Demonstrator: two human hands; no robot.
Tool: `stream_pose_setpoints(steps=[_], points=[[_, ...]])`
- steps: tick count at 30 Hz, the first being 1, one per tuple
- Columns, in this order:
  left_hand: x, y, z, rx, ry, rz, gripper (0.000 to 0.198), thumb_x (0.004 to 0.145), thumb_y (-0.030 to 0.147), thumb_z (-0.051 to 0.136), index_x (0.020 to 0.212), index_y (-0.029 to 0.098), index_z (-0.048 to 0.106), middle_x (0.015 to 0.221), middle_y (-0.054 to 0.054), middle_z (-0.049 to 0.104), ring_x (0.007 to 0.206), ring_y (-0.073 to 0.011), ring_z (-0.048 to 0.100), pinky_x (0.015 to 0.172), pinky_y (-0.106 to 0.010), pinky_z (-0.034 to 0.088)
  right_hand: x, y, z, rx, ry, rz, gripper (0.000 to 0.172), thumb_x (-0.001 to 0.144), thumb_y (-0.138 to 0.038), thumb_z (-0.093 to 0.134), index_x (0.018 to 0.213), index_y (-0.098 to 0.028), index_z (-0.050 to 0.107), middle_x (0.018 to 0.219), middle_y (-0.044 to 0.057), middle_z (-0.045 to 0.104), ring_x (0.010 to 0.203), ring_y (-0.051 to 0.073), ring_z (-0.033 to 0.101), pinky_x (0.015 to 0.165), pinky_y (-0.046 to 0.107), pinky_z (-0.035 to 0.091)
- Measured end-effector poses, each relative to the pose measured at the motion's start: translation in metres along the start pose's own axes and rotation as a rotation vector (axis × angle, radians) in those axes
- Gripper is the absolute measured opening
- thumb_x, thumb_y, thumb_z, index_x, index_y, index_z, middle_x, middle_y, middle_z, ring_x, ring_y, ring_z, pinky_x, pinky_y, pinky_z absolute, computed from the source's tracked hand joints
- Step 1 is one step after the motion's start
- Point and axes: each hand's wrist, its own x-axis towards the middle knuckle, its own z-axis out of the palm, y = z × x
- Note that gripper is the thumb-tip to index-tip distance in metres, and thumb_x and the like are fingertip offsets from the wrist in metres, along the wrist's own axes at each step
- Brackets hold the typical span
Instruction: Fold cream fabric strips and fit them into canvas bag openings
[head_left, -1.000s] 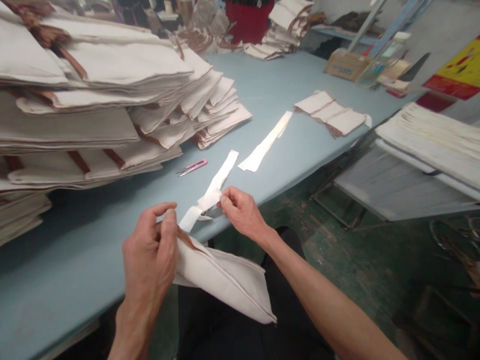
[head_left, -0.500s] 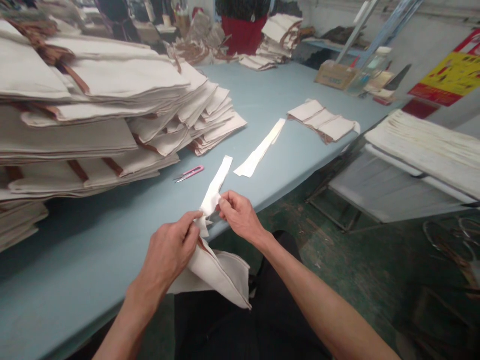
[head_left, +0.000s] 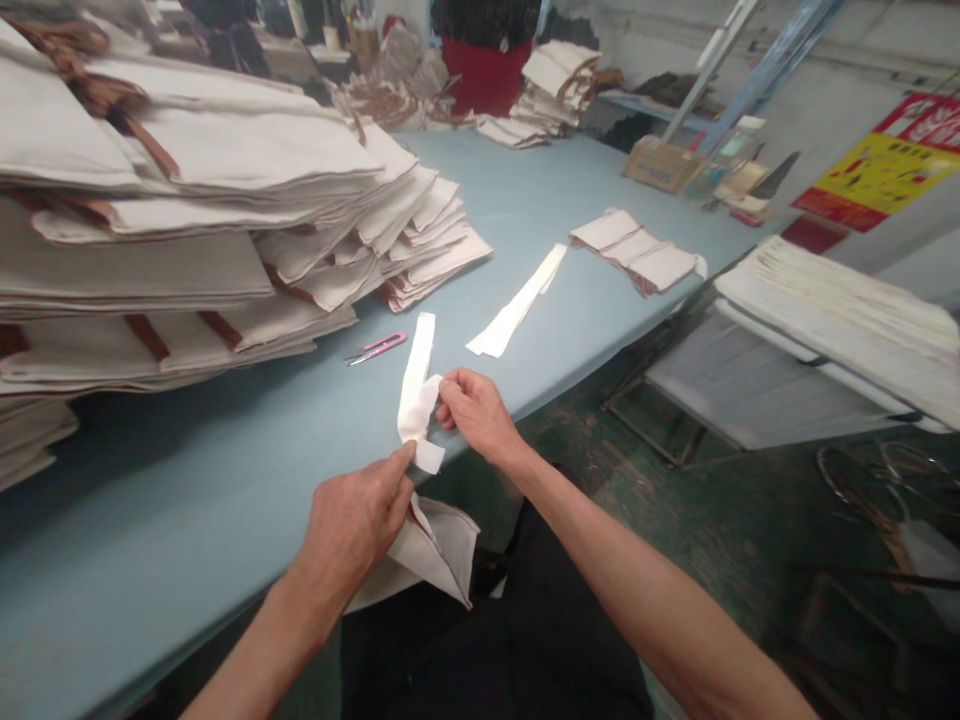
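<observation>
My left hand (head_left: 360, 505) is closed on a cream fabric piece with brown edging (head_left: 435, 550), which hangs below it over the table's front edge. Its fingertips touch the lower end of a white strip (head_left: 416, 365) lying on the table. My right hand (head_left: 476, 412) pinches the corner of a small white piece (head_left: 428, 398) raised over that strip; whether the two are joined I cannot tell. A short white tab (head_left: 430, 456) sticks out beside my left fingertips. Pink-handled thread snips (head_left: 377, 348) lie left of the strip.
Tall stacks of cream fabric pieces (head_left: 247, 150) fill the left side. More white strips (head_left: 521, 300) and a folded cream bundle (head_left: 637, 250) lie on the blue table (head_left: 517, 200). A cardboard box (head_left: 660, 165) and a bottle (head_left: 724, 160) stand far right. A loaded rack (head_left: 832, 320) stands right.
The white strip has swung to the left at its far end. My left hand and the fabric piece have shifted slightly, and the small white piece now shows more plainly under my right fingers.
</observation>
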Motion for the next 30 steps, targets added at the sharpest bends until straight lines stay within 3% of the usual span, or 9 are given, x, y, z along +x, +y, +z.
stream_pose_setpoints(steps=[7,15,18,23,30], points=[[-0.004,-0.001,-0.001,0.082,-0.107,0.001,0.047,0.104,0.021,0.048,0.147,0.026,0.066,0.113,-0.008,0.087,0.097,-0.0364,0.082,0.067,-0.036,0.051,0.028,0.0,-0.003,0.182,0.1,0.073,0.027,0.106,-0.035,0.067,0.09,-0.014,0.066,0.075,-0.004,0.064,0.059,0.01,0.06,0.055,0.022,0.054],[-0.003,-0.004,-0.001,0.064,-0.085,-0.015,0.047,0.104,0.023,0.045,0.145,0.028,0.067,0.108,-0.008,0.087,0.095,-0.0352,0.082,0.066,-0.036,0.047,0.031,-0.011,-0.027,0.388,0.275,-0.004,0.024,0.106,-0.033,0.058,0.09,-0.016,0.063,0.082,-0.001,0.065,0.07,0.012,0.064,0.06,0.023,0.055],[-0.004,-0.008,-0.004,0.026,-0.052,-0.036,0.044,0.104,0.026,0.044,0.14,0.028,0.07,0.101,-0.007,0.088,0.09,-0.032,0.082,0.067,-0.034,0.047,0.03,-0.021,-0.03,0.411,0.266,-0.05,0.021,0.102,-0.033,0.051,0.089,-0.019,0.061,0.084,0.0,0.067,0.074,0.012,0.066,0.059,0.019,0.054],[-0.001,-0.004,-0.018,-0.039,0.049,-0.12,0.044,0.11,0.038,0.037,0.139,0.022,0.065,0.092,-0.003,0.086,0.087,-0.0285,0.082,0.07,-0.032,0.048,0.024,-0.029,-0.023,0.39,0.197,-0.089,0.019,0.092,-0.039,0.059,0.084,-0.022,0.056,0.08,-0.001,0.066,0.073,0.014,0.066,0.054,0.019,0.054],[0.035,0.004,-0.018,0.03,0.048,-0.07,0.041,0.109,0.036,0.044,0.137,0.027,0.073,0.101,-0.011,0.087,0.097,-0.0351,0.081,0.071,-0.035,0.05,0.025,-0.042,-0.014,0.389,0.128,-0.11,0.019,0.09,-0.039,0.061,0.083,-0.022,0.055,0.082,0.001,0.068,0.08,0.016,0.068,0.053,0.018,0.055]])
